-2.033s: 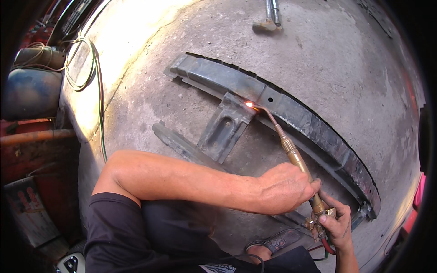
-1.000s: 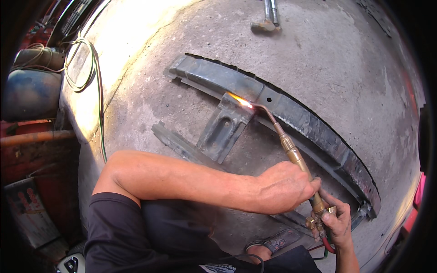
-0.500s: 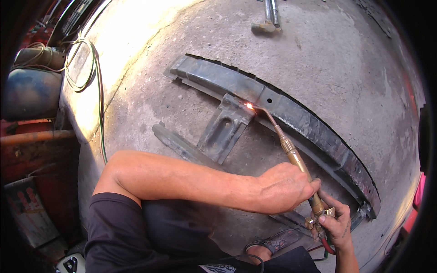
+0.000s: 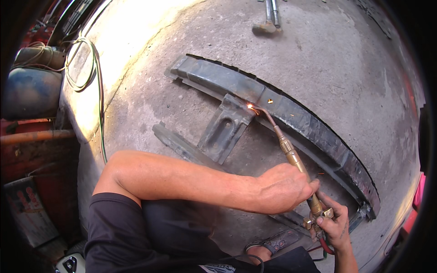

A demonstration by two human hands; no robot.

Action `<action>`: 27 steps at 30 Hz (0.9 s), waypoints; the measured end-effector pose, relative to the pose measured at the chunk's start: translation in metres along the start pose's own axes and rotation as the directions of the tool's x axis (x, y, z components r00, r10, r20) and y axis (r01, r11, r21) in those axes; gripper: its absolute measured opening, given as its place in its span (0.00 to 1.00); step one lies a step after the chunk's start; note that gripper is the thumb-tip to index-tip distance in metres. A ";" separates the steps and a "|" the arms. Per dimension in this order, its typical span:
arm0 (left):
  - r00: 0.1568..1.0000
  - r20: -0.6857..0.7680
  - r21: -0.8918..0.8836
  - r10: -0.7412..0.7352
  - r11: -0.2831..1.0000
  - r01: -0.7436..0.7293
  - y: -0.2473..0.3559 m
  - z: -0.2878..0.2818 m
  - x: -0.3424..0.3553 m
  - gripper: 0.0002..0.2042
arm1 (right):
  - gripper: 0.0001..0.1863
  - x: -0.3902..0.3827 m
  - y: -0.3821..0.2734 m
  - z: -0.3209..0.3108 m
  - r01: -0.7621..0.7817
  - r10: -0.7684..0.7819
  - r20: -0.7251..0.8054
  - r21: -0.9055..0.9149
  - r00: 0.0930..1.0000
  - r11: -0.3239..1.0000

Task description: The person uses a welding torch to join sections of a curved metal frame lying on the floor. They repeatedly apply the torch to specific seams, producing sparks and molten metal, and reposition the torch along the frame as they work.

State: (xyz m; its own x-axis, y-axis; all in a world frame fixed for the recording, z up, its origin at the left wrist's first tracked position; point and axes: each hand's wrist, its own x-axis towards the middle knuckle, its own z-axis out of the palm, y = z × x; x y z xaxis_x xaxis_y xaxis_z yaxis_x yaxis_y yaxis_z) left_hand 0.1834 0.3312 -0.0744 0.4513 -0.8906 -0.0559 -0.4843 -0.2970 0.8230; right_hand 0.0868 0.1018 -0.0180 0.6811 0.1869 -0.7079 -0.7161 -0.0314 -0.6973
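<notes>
A brass gas torch (image 4: pixel 287 146) slants up and left, its bent copper tip at a glowing orange spot (image 4: pixel 250 106). That spot lies where a grey pressed-metal bracket (image 4: pixel 218 141) meets the near edge of a long curved metal beam (image 4: pixel 302 116). Sparks fly beside it and over the beam. My left hand (image 4: pixel 283 189) is closed around the torch's middle, with the forearm crossing from the left. Lower down, my right hand (image 4: pixel 336 223) grips the torch's rear by its brass valve knobs; some of its fingers are hidden behind the torch.
A hammer (image 4: pixel 266 28) and a metal rod lie on the concrete at the top. Coiled hoses (image 4: pixel 93 68) run along the left, near a blue tank (image 4: pixel 32 93). Another metal strip (image 4: pixel 175 141) lies below the bracket. My sandalled foot (image 4: pixel 277 243) is at the bottom.
More sparks now scatter over the beam and near the torch. My right hand and the torch's rear have shifted very slightly left; my left hand stays in place.
</notes>
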 end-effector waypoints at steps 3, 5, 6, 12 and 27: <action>1.000 0.014 0.011 -0.002 1.000 0.002 0.001 -0.002 -0.001 0.14 | 0.37 0.000 0.004 0.000 0.010 -0.010 -0.014 0.004 1.000 1.000; 1.000 0.014 0.015 -0.001 1.000 0.001 0.004 -0.005 -0.001 0.14 | 0.37 -0.002 0.005 0.000 0.017 -0.016 -0.026 0.016 1.000 1.000; 1.000 0.014 0.018 0.000 1.000 0.000 0.005 -0.006 -0.001 0.15 | 0.37 -0.002 0.005 0.000 0.022 -0.022 -0.021 0.016 1.000 1.000; 1.000 0.004 0.009 0.016 1.000 -0.016 0.002 -0.003 -0.001 0.16 | 0.36 -0.003 0.004 0.000 0.022 -0.022 -0.015 0.012 1.000 1.000; 1.000 0.008 0.017 0.006 1.000 -0.006 0.001 -0.001 -0.002 0.12 | 0.35 -0.001 0.007 0.002 0.026 -0.026 0.001 0.000 1.000 1.000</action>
State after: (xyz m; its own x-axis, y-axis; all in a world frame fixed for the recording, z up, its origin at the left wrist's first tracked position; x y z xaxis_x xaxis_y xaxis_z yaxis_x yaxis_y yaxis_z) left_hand 0.1828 0.3335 -0.0731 0.4420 -0.8953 -0.0557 -0.4997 -0.2973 0.8136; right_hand 0.0805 0.1029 -0.0220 0.6992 0.1887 -0.6896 -0.6983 -0.0265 -0.7153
